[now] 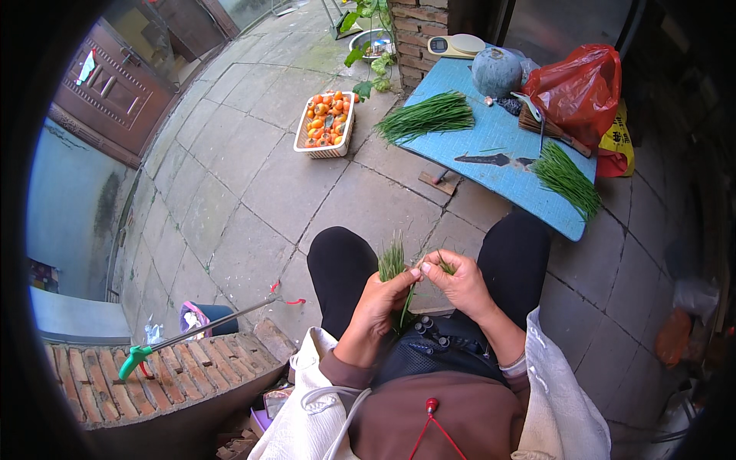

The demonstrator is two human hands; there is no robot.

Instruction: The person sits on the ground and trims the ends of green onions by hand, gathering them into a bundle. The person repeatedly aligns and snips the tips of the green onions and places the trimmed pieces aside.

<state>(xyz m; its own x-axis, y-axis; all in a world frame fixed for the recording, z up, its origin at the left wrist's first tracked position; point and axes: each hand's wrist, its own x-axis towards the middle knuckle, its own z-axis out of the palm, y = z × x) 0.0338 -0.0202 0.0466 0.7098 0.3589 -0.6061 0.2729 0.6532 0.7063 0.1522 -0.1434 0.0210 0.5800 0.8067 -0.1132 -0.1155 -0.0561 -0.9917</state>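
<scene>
My left hand is closed around a bunch of thin green stalks, likely chives, whose ends stick up above the fingers. My right hand meets it at the thumbs and pinches a few green strands. Both hands are over my lap, between my knees. On the blue table ahead, one large pile of the same green stalks lies at the left and another pile at the right edge. A dark knife-shaped thing lies between them.
The table also bears a kitchen scale, a grey-green pumpkin and a red plastic bag. A basket of persimmons stands on the paving. To my left, a green-handled pick-up grabber rests on a low brick wall, near a bin.
</scene>
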